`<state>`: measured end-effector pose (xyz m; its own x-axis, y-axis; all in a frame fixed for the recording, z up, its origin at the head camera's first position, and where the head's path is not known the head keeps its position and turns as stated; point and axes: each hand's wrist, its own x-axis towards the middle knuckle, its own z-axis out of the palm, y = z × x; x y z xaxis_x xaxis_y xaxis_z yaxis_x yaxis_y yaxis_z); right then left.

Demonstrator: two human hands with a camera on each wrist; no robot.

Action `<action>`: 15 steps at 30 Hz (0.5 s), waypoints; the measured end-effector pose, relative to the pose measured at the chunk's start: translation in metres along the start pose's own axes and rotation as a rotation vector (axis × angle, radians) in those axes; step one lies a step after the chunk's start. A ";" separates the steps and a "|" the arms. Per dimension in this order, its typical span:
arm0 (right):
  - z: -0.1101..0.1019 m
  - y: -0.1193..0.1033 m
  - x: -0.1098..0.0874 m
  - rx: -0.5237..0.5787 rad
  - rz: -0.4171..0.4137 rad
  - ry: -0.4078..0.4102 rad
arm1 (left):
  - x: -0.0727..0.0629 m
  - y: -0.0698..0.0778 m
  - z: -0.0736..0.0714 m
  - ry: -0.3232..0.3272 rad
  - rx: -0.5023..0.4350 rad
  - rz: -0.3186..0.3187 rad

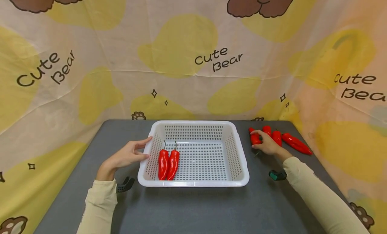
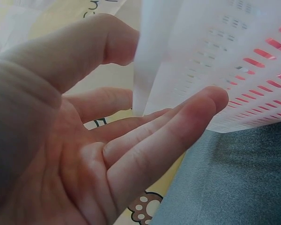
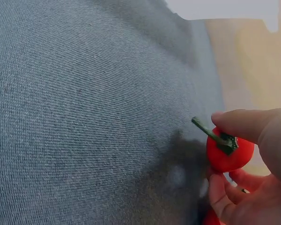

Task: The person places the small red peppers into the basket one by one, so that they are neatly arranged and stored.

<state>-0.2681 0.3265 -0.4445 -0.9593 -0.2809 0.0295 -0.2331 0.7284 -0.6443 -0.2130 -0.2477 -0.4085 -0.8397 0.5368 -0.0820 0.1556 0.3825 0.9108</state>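
Note:
A white perforated plastic basket (image 1: 193,183) stands on the grey table, with two red chili peppers (image 1: 163,164) lying side by side in its left part, stems pointing away. My left hand (image 1: 128,155) touches the basket's left rim, its fingers spread and only lightly bent. In the left wrist view, fingers of the left hand (image 2: 145,154) lie along the basket's outer wall (image 2: 178,70). To the right of the basket, my right hand (image 1: 267,144) pinches a red chili pepper (image 3: 232,154) between thumb and fingers, its green stem toward the wrist camera.
More red chili peppers (image 1: 296,144) lie around and beyond my right hand on the table's far right. The grey table (image 1: 193,210) runs back to a printed cloth (image 1: 181,52) hanging behind and at both sides.

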 end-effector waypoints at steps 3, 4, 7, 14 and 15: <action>-0.003 -0.001 -0.002 0.002 0.003 0.010 | 0.000 -0.001 0.000 -0.002 -0.004 -0.004; -0.004 -0.001 -0.003 0.004 0.001 0.012 | 0.000 -0.001 0.000 -0.004 -0.006 -0.004; -0.006 0.000 -0.004 0.018 -0.006 0.013 | -0.001 -0.002 -0.001 -0.004 -0.007 -0.009; -0.013 0.001 -0.005 0.020 -0.001 0.040 | -0.001 0.001 -0.001 -0.004 0.002 -0.009; -0.013 0.002 -0.005 0.016 0.004 0.043 | -0.001 0.002 -0.001 -0.004 0.002 -0.011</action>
<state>-0.2658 0.3376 -0.4359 -0.9663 -0.2504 0.0594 -0.2268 0.7192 -0.6568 -0.2127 -0.2479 -0.4066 -0.8392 0.5358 -0.0936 0.1476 0.3899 0.9090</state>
